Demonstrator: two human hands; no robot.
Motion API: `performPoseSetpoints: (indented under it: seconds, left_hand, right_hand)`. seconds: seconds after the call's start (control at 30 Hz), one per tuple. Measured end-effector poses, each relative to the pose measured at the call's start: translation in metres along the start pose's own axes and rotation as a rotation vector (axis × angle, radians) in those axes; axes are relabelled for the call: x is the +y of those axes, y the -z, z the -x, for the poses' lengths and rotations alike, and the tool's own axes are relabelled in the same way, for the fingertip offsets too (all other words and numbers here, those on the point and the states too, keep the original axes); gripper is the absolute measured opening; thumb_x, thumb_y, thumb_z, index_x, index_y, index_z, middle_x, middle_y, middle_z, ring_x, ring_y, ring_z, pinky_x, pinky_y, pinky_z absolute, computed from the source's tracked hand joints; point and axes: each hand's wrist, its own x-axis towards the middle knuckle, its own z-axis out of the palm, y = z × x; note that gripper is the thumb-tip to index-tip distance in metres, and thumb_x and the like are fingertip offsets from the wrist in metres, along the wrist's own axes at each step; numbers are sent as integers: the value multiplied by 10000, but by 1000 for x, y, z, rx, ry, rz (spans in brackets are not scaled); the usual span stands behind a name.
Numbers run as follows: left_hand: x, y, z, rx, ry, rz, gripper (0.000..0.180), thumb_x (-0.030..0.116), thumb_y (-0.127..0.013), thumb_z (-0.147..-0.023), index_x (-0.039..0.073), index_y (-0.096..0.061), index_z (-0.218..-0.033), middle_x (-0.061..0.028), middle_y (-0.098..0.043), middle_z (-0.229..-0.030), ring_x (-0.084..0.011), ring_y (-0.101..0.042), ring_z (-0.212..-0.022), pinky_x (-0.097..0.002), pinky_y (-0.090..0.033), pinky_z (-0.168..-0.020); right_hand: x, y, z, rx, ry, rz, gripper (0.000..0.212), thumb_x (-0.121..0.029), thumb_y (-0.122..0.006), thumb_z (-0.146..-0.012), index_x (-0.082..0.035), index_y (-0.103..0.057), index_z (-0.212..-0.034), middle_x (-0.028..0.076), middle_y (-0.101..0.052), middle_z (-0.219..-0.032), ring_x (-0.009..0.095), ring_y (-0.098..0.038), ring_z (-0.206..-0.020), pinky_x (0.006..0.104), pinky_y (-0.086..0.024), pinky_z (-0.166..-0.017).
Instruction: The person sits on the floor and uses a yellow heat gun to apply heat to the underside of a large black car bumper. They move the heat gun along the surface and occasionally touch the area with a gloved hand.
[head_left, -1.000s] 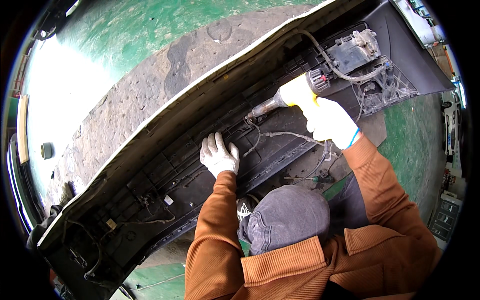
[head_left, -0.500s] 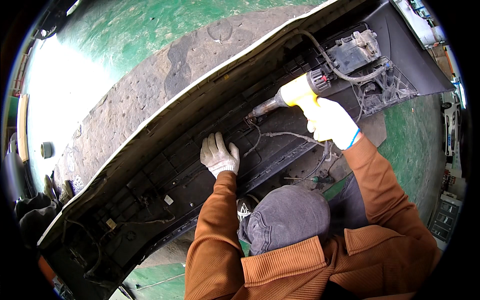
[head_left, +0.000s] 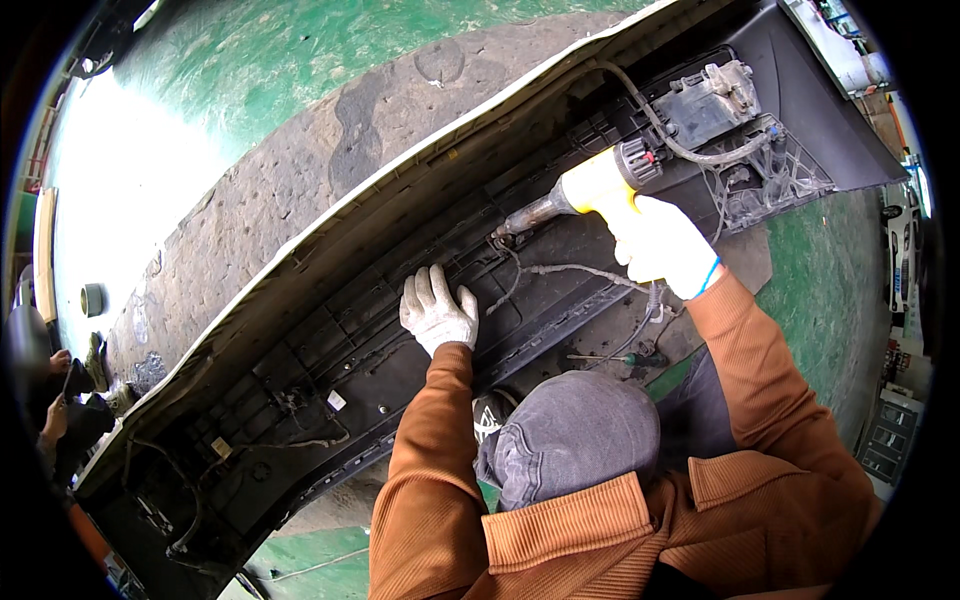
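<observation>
A long black car bumper (head_left: 330, 365) with a pale outer rim runs diagonally before me, its ribbed inner side up. My right hand (head_left: 665, 240), in a white glove, grips a yellow heat gun (head_left: 597, 182) by its handle. The gun's metal nozzle points left and down, its tip close to the bumper's inner side beside a cable (head_left: 512, 285). Whether the tip touches is unclear. On the bumper, left of that tip, my gloved left hand (head_left: 440, 308) lies flat with fingers stretched and holds nothing.
A grey box-shaped unit with a hose (head_left: 705, 105) sits at the bumper's right end. A green-handled screwdriver (head_left: 625, 358) lies below the wiring. Another person's hand (head_left: 55, 420) shows at the far left. A tape roll (head_left: 92, 300) rests on the floor.
The person at the far left has shifted, and their hands now show. My two hands and the heat gun stay almost where they were.
</observation>
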Motion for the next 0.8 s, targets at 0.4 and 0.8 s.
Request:
performPoseSetpoints:
  seconds: [0.4,0.8]
  left_hand:
    - [0,1,0,-40,19,-13,656,349,-746,-854,132,-610,-1458,-113,-587,-1488,-361,-476,-1450,-556,-352,-1190]
    - [-1,3,-1,-35,11,1,638,339,-745,-859,125,-615,-1446,-117,-594,-1481,-369,-492,-1437,-558,-367,-1186]
  right_hand:
    - [4,5,-1,-23,6,-100,95,-128,-679,-1046,-78,-610,-1086,16,-631,-905,124,-609,-663,271,-433,-471]
    - [4,7,-2,-17,-23,-146,96,-124,-676,-1052,-68,-612,-1097,14,-625,-901,116,-605,-659,271,-427,-472]
